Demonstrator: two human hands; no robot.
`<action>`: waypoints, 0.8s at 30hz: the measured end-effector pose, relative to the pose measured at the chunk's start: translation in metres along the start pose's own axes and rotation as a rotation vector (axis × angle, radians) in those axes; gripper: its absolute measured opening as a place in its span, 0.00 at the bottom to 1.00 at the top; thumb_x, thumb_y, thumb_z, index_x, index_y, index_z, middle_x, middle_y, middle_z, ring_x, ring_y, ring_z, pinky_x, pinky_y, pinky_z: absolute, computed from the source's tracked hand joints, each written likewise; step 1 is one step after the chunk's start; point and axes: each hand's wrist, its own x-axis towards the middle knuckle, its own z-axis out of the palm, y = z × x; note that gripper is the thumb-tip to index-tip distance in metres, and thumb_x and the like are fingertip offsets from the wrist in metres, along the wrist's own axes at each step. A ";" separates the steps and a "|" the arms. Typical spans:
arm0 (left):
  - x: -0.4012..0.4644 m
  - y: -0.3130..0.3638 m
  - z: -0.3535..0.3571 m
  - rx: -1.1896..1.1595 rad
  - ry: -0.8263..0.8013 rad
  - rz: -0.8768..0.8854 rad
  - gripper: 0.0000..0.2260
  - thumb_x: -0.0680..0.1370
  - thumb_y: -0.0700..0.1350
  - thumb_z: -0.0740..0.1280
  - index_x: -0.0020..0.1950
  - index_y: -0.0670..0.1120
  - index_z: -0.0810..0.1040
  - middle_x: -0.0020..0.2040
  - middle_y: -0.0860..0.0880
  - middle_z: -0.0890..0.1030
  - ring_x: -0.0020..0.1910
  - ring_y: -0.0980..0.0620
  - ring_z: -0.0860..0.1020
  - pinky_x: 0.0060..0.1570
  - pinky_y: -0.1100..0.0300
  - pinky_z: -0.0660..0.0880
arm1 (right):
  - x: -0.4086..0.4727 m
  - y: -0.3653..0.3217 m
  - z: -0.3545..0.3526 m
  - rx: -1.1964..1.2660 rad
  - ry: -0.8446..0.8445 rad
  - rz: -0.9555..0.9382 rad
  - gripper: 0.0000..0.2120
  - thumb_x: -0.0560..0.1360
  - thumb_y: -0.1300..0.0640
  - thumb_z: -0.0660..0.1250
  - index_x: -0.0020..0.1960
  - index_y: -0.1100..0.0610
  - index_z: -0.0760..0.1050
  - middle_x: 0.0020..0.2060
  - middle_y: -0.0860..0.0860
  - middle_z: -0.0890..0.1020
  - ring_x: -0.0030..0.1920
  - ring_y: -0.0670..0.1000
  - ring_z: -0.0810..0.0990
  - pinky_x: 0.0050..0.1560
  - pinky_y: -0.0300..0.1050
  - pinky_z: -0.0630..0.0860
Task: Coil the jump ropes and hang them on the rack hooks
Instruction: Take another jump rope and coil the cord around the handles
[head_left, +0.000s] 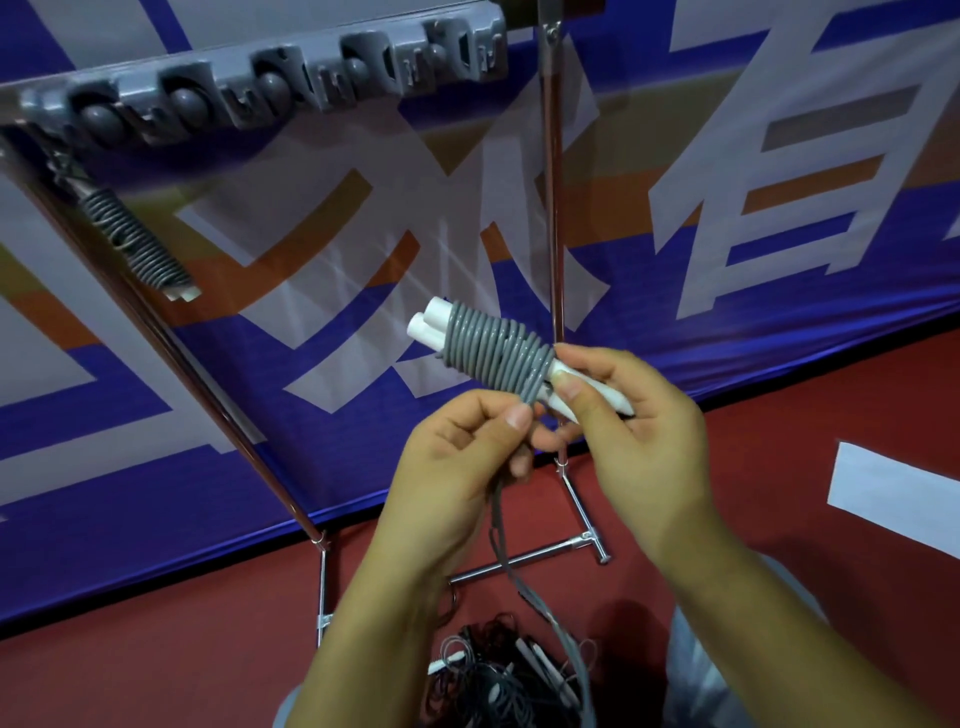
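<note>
Behind everything hangs a big blue banner (727, 322) with white and orange characters, meeting a red floor (779, 457) that runs under my feet. A chrome rack (553, 208) stands in front of the banner, its thin uprights going down to a T-shaped foot on the floor. Across the top of the rack sits a grey hook strip (270, 78), blurred, with round knobs and small clips along it. One coiled rope (137, 241) already hangs near the strip's left end, its grey turns wound tightly round pale handles and tilted down to the right. A white sheet (893, 493) lies on the floor at the right edge. A tangle of dark ropes (498, 675) lies on the floor between my forearms, low in view. At the centre, in front of the rack, I hold a second rope (493, 353): grey cord wound in close turns round two white handles laid side by side, tips pointing up and left. My right hand (639, 431) grips the bare lower ends of the handles, thumb lying on them just below the coil. My left hand (457, 457) pinches the loose cord just under the coil, and the free tail drops from it toward the tangle.
</note>
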 end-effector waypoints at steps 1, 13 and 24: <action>0.000 0.001 -0.002 0.030 -0.005 -0.001 0.06 0.73 0.42 0.66 0.40 0.46 0.82 0.35 0.46 0.82 0.30 0.56 0.72 0.36 0.63 0.72 | 0.000 -0.001 0.000 0.019 0.012 0.017 0.14 0.75 0.66 0.67 0.47 0.47 0.79 0.40 0.39 0.84 0.37 0.41 0.82 0.36 0.31 0.75; -0.003 0.013 -0.004 0.273 0.106 0.104 0.08 0.67 0.43 0.70 0.44 0.42 0.79 0.34 0.54 0.81 0.35 0.62 0.78 0.38 0.71 0.73 | -0.003 -0.013 0.002 0.348 -0.012 0.370 0.09 0.73 0.62 0.66 0.51 0.55 0.81 0.38 0.53 0.85 0.32 0.45 0.80 0.30 0.34 0.73; -0.003 0.019 -0.014 0.161 -0.003 0.131 0.04 0.62 0.44 0.74 0.34 0.53 0.83 0.33 0.53 0.80 0.35 0.59 0.78 0.39 0.68 0.74 | -0.003 -0.024 -0.002 0.549 -0.027 0.528 0.14 0.67 0.59 0.67 0.51 0.60 0.81 0.41 0.56 0.85 0.30 0.47 0.80 0.29 0.33 0.74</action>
